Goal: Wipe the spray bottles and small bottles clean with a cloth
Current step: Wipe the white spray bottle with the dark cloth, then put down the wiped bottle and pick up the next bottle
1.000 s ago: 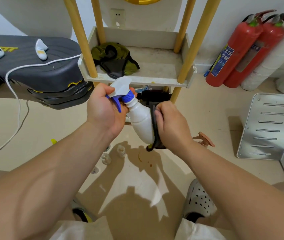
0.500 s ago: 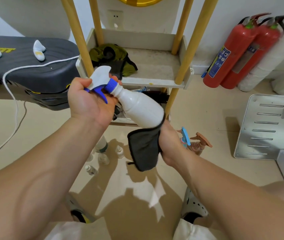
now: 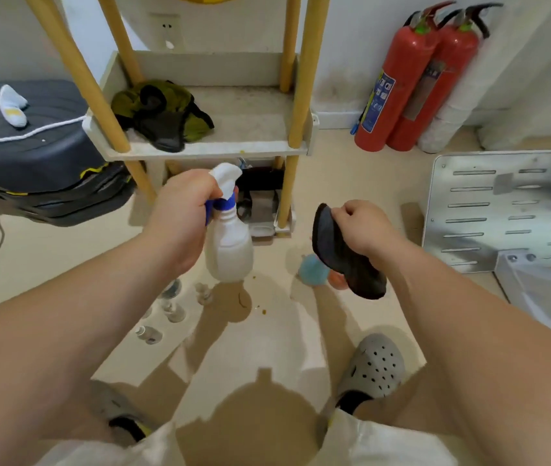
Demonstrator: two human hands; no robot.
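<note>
Left hand [image 3: 183, 213]: you grip the spray bottle [image 3: 230, 247] neck, mid-frame.
Right hand [image 3: 365, 227]: you pinch the cloth [image 3: 344, 257], held apart.
Tip: rub all round, gently.

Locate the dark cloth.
Head view, right of centre: the dark cloth hangs from the right hand, apart from the white spray bottle in the left hand.

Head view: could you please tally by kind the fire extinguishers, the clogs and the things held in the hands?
Red fire extinguishers: 2
Grey perforated clogs: 2
White plastic spray bottle with blue collar, in the left hand: 1
Dark grey cloth, in the right hand: 1
Total: 6
</note>
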